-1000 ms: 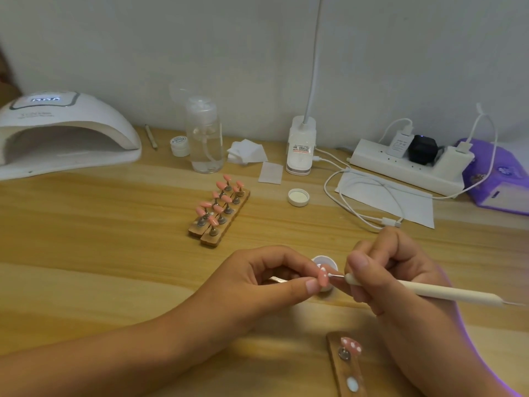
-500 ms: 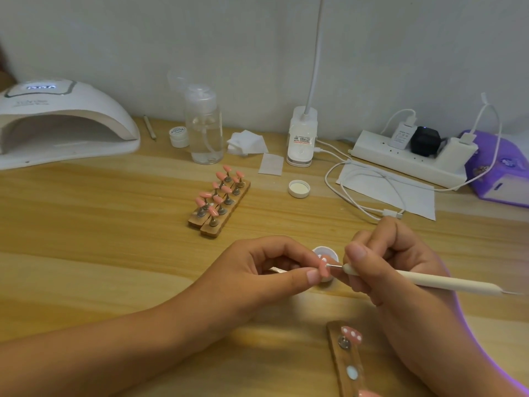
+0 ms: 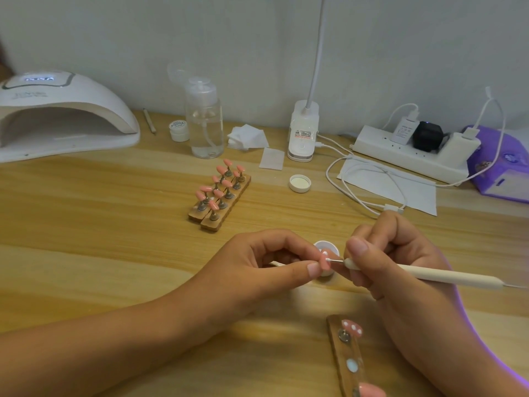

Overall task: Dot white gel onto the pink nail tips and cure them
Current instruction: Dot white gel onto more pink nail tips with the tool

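"While fingers (image 3: 312,269) of the left hand (image 3: 257,270) pinch the pink nail tip (image 3: 324,260) over the white pot (image 3: 329,245), where's the dotting pen (image 3: 429,275)?"

"At its three o'clock, gripped by the right hand (image 3: 395,259), lying three-to-nine, point apparently touching the nail."

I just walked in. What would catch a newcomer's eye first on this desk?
First, the two hands up front: the left hand pinches a pink nail tip while the right hand holds a white dotting pen with its point at it. Behind them, more pink tips stand on wooden holders mid-desk, and a white curing lamp sits far left.
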A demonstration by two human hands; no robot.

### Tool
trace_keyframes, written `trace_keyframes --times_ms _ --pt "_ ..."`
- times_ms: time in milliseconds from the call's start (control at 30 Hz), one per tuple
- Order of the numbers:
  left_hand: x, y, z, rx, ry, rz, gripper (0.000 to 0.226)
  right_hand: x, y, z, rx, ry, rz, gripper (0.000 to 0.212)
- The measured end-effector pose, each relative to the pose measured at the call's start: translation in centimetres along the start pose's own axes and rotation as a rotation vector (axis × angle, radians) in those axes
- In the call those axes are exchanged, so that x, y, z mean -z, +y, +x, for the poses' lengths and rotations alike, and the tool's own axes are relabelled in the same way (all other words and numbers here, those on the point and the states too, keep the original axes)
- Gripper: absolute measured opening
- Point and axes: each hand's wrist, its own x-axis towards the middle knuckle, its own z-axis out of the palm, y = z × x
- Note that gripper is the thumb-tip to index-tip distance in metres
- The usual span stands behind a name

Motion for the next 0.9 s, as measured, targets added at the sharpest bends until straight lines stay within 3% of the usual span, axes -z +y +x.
trace_keyframes --times_ms 167,900 --pt "0.06 -0.07 -0.02 0.001 -0.005 0.007 0.009 0.0 0.03 0.09 0.004 0.015 -0.022 0.031" --pt "-0.04 0.16 -0.1 -0.007 -0.014 0.011 0.009 0.72 -0.03 0.11 0.01 0.025 0.043 0.035"
